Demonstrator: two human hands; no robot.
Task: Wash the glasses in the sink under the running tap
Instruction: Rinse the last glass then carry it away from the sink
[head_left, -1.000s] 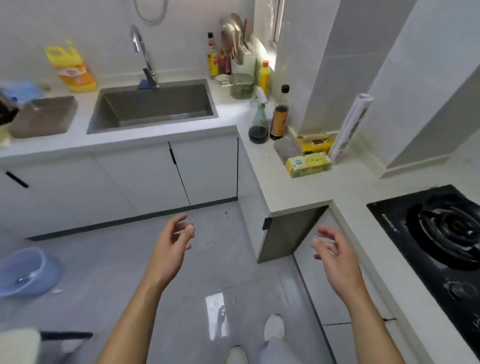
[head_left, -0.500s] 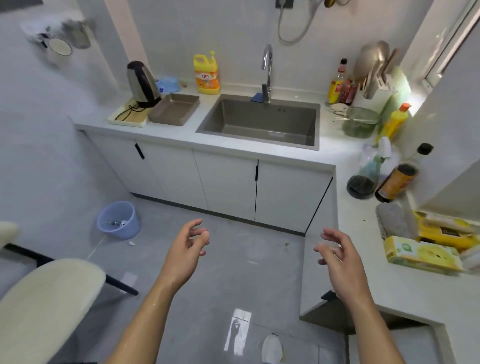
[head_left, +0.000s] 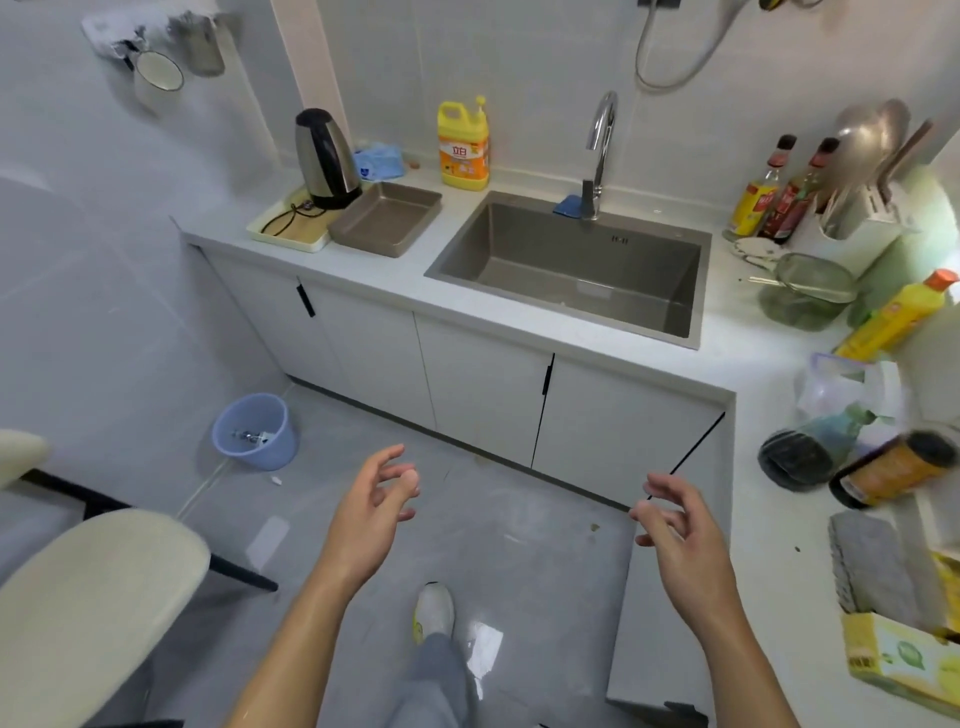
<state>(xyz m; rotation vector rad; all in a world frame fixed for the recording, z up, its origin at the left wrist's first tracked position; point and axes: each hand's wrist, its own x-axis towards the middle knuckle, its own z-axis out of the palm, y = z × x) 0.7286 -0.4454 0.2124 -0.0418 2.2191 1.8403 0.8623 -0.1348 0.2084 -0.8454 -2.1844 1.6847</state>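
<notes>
Holding nothing in left hand (head_left: 371, 512) or right hand (head_left: 678, 527), fingers loosely curled, above floor (head_left: 519, 525) | sink (head_left: 571, 254) in counter (head_left: 395, 296) ahead, well apart from hands | tap (head_left: 601, 136) at sink's back rim

The dark bottle with the orange label (head_left: 893, 470) and the green bottle (head_left: 815, 447) beside it are smeared with blur, so their labels cannot be read. The yellow box (head_left: 904, 660) runs off the right edge. The pale chair (head_left: 88, 613) runs off the left and the bottom. The left arm (head_left: 291, 639) and the right arm (head_left: 727, 639) are cut off at the bottom edge. The grey hose (head_left: 670, 78) goes out of the top. The white mug (head_left: 158, 70) up high is fuzzy. Something lies in the blue bucket (head_left: 270, 452) — too small to tell what.
</notes>
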